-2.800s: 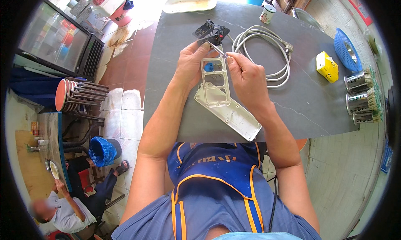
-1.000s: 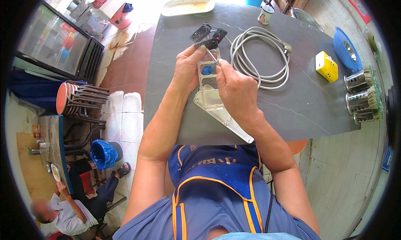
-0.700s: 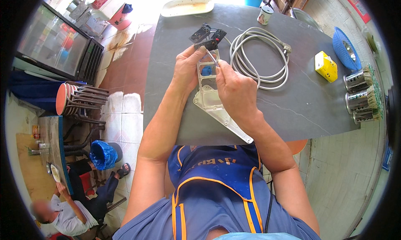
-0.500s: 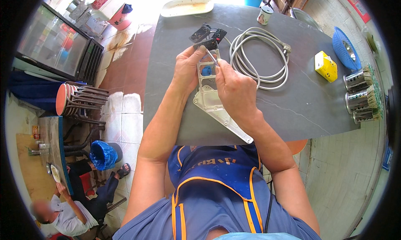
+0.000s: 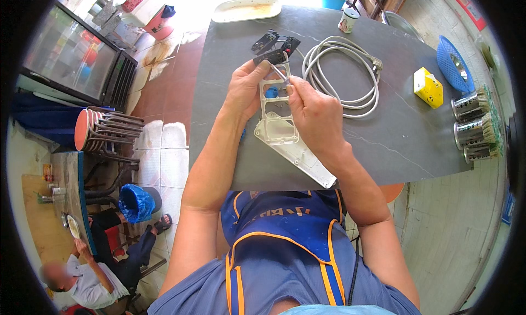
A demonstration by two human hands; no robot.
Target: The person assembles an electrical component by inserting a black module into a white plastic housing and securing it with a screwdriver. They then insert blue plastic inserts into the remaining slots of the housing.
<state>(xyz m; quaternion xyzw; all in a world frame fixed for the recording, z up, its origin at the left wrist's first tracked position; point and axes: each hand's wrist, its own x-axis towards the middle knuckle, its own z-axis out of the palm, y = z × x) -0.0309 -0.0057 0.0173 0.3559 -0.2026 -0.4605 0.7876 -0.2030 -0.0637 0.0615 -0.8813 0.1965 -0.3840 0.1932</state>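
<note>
The black socket module (image 5: pixel 269 56) lies over the far end of the white power-strip frame (image 5: pixel 274 100), pinched by the left hand (image 5: pixel 246 87), the nearer. From the right hand (image 5: pixel 318 109), clenched round a slim screwdriver (image 5: pixel 279 72), it lies between ten and eleven o'clock, along the shaft's axis. From the module: stained oval tray (image 5: pixel 246 19), eleven; blue basket (image 5: pixel 445 55) with something metallic inside, three; steel cylinders (image 5: pixel 464 134) holding bristly bundles, about four.
</note>
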